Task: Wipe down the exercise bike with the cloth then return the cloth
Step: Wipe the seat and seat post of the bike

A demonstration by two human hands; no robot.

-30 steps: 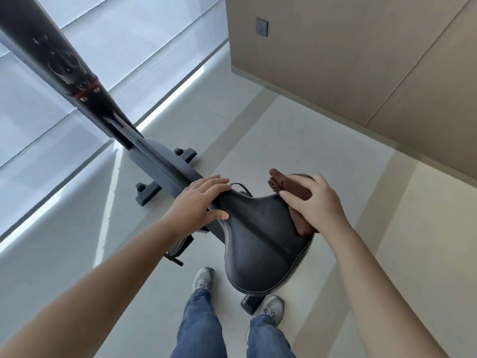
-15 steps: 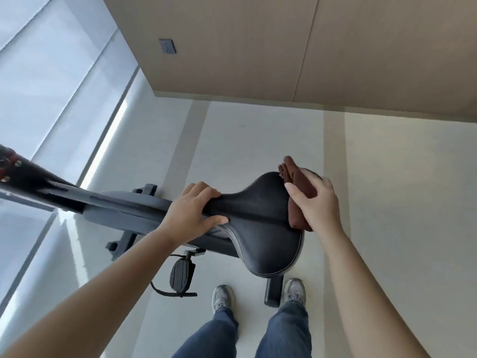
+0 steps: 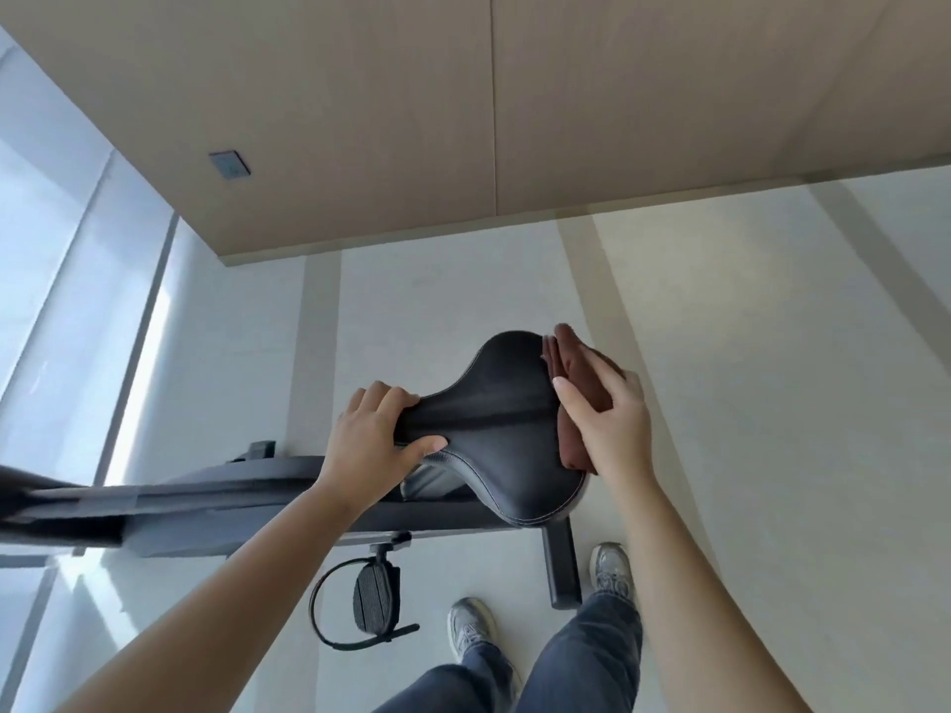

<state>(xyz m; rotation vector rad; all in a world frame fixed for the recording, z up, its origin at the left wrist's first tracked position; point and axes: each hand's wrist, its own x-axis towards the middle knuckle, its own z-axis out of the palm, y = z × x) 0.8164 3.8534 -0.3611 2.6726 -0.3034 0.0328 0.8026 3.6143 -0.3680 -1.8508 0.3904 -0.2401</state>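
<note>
The exercise bike's black saddle (image 3: pixel 507 429) is in the middle of the view, its narrow nose pointing left. My left hand (image 3: pixel 373 442) grips the nose, fingers curled over the top and thumb on the near side. A folded brown cloth (image 3: pixel 576 388) lies against the wide rear edge of the saddle. My right hand (image 3: pixel 604 419) presses the cloth onto that edge with straight fingers. The dark bike frame (image 3: pixel 206 506) runs left from under the saddle. A pedal with a strap (image 3: pixel 375 599) hangs below it.
A tan panelled wall (image 3: pixel 463 120) with a small grey socket (image 3: pixel 230 163) stands behind the bike. Bright glazing (image 3: pixel 62 301) fills the left side. Pale floor (image 3: pixel 772 403) spreads to the right. My shoes (image 3: pixel 471 635) stand beside the rear stabiliser (image 3: pixel 563 568).
The view has swung right, so the bike now lies across the frame. My right hand has slid the cloth round the saddle's rear edge. My left hand keeps its hold on the nose.
</note>
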